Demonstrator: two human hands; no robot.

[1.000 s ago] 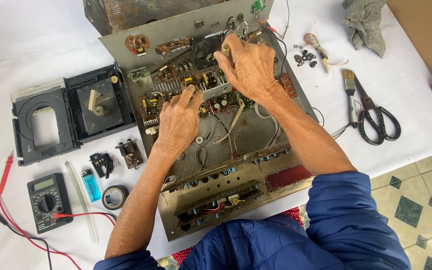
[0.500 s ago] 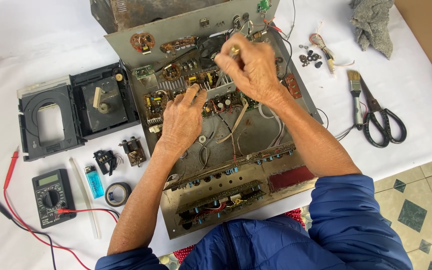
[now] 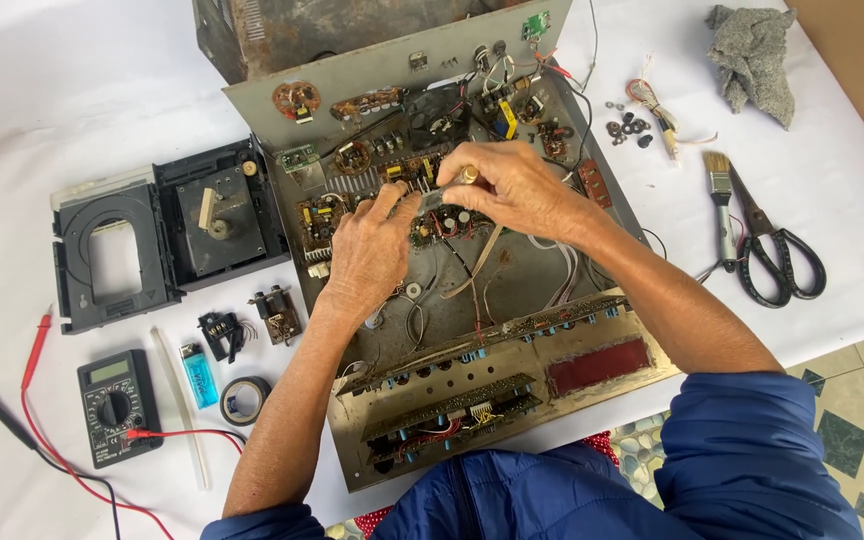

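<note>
Small grey part (image 3: 432, 198) pinched above the circuit boards in the middle of the open metal chassis (image 3: 392, 75), which lies flat on the white table (image 3: 72, 90). Left hand (image 3: 367, 255) resting on the boards, thumb and forefinger closed on that part. Right hand (image 3: 512, 190) meeting it from the other side, fingers narrowed around a brass-tipped tool (image 3: 467, 175), probably a small driver, though most of it hidden in the grip. Judged as the working-loose stage on one board part; next move likely calling for a steady hold with the left and fine turning or prying with the right, clear of the loose wires (image 3: 472, 270) looping just below.

Around the chassis: black disc-drive casing (image 3: 112, 255) to the left, multimeter (image 3: 117, 405) with red and black leads near the table edge, blue lighter (image 3: 199, 372) and roll of black tape (image 3: 244, 400) beside it. To the right, paintbrush (image 3: 722, 205) and scissors (image 3: 777, 255) side by side, grey rag (image 3: 752, 55) further up, small washers (image 3: 627, 125) near it. Wires and crowded parts the main hindrance
</note>
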